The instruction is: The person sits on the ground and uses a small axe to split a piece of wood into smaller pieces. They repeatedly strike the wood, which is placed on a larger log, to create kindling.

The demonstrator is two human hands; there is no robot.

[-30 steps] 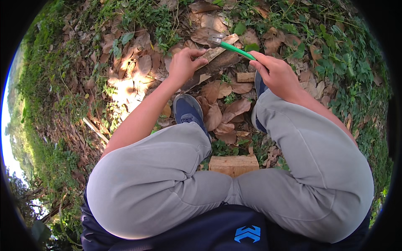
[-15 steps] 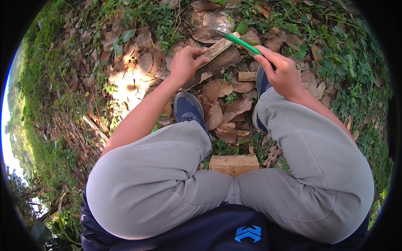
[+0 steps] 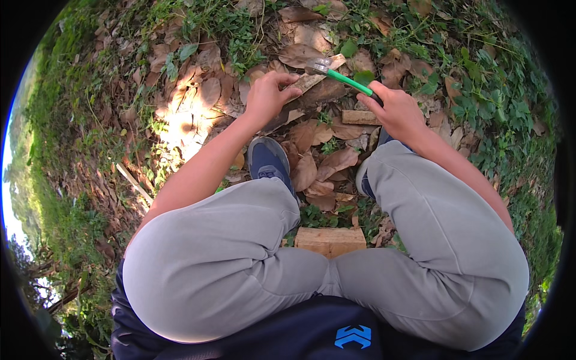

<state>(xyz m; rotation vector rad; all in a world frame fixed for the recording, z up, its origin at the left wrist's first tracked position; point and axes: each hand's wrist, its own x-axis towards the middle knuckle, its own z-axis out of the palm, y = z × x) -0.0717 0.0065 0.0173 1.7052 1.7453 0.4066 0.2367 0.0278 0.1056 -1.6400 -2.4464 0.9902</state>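
Note:
My right hand is wrapped round the green handle of a hammer. The hammer's metal head is down over the far part of a narrow wooden strip; whether it touches the wood I cannot tell. My left hand pinches the strip's near end between thumb and fingers. Beneath the strip lies a dark, rough piece of wood, partly covered by it. Any small thing between the left fingertips would be too small to make out.
A short wood block lies by my right shoe. My left shoe rests among dry leaves. Between my thighs sits a larger wood block. A thin pale stick lies at the left, with green plants at the right.
The hammer's head has come down nearer the strip, and my right hand has moved slightly down and toward me. The left hand keeps its hold, barely shifted.

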